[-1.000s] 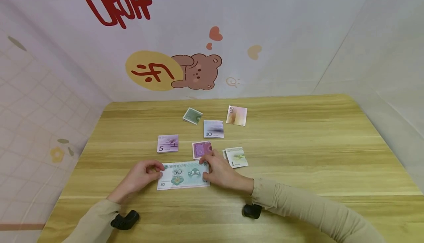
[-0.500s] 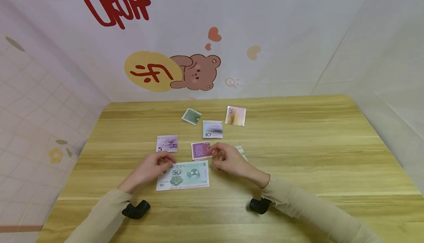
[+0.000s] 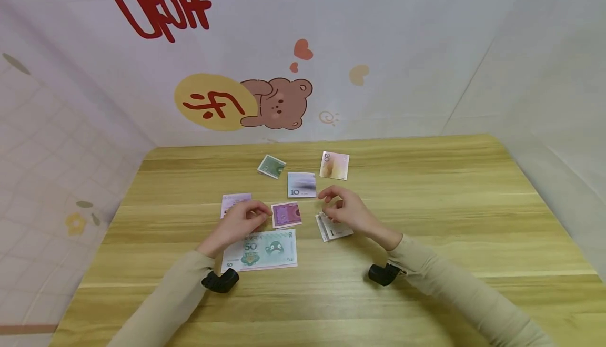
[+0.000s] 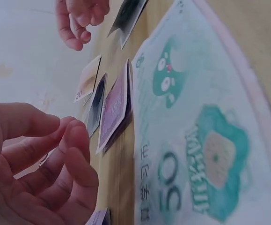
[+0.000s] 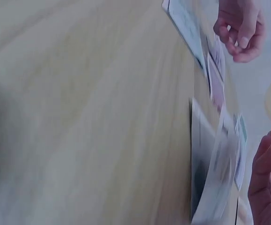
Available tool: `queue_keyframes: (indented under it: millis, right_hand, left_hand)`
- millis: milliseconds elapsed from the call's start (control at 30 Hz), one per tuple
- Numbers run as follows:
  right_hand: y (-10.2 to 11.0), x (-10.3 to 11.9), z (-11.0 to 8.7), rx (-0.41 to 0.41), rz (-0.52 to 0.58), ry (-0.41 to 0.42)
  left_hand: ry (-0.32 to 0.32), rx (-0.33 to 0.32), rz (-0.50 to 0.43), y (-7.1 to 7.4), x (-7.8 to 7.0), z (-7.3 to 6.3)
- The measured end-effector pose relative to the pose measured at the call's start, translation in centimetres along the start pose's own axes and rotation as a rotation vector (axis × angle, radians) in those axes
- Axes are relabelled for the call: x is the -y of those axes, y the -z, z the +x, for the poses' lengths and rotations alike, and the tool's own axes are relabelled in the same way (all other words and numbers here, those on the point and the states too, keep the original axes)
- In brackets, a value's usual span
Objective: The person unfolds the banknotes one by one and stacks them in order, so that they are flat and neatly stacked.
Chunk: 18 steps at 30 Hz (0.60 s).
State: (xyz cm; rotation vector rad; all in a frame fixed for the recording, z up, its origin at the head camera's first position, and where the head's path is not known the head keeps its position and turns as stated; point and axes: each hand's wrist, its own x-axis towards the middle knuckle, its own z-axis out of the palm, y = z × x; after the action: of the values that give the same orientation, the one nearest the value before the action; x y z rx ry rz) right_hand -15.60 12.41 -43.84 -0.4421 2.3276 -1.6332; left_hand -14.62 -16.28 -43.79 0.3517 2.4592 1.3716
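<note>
Both the left hand [image 3: 239,225] and right hand [image 3: 349,211] hover loosely curled, pinching nothing. I'd guess the near 50 note [image 3: 265,255] lies flat so its face reads easily.

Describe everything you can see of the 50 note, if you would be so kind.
The 50 note is a pale green-white rectangle that looks like printed paper, bearing large numerals, Chinese characters, a teal cartoon face and a teal emblem with a tan centre. It lies unfolded on the wooden table, nearest the person of all the notes; a pinkish strip shows along its near edge. The left hand hides its far left corner in the head view, with no contact visible.
</note>
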Motion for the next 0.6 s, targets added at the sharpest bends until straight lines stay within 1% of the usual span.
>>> queue_keyframes:
  millis: [67,100,200,300,433,533,600]
  right_hand:
    - [0.5,-1.3,0.4,-0.024,-0.036,0.012]
    - [0.7,-1.5,0.4,-0.037,-0.060,0.018]
    - [1.4,-1.9,0.5,-0.076,-0.131,0.028]
    - [2.1,-2.3,0.6,-0.113,-0.181,0.034]
    - [3.0,-2.7,1.0,-0.154,-0.235,0.062]
    - [3.6,-3.2,1.3,-0.173,-0.268,0.077]
    - [4.0,-3.5,1.5,-0.187,-0.298,0.078]
  left_hand:
    - [0.043,-0.002,-0.035,-0.2,0.0,0.5]
    - [0.072,0.000,-0.061,-0.2,0.0,0.8]
    - [0.114,-0.001,-0.140,-0.5,0.1,1.6]
    - [0.107,-0.002,-0.185,-0.9,0.0,2.5]
    - [0.069,-0.006,-0.214,-1.6,-0.6,3.4]
    - [0.056,-0.015,-0.242,-2.2,-1.0,4.0]
    - [0.063,-0.022,-0.257,-2.6,-1.3,4.4]
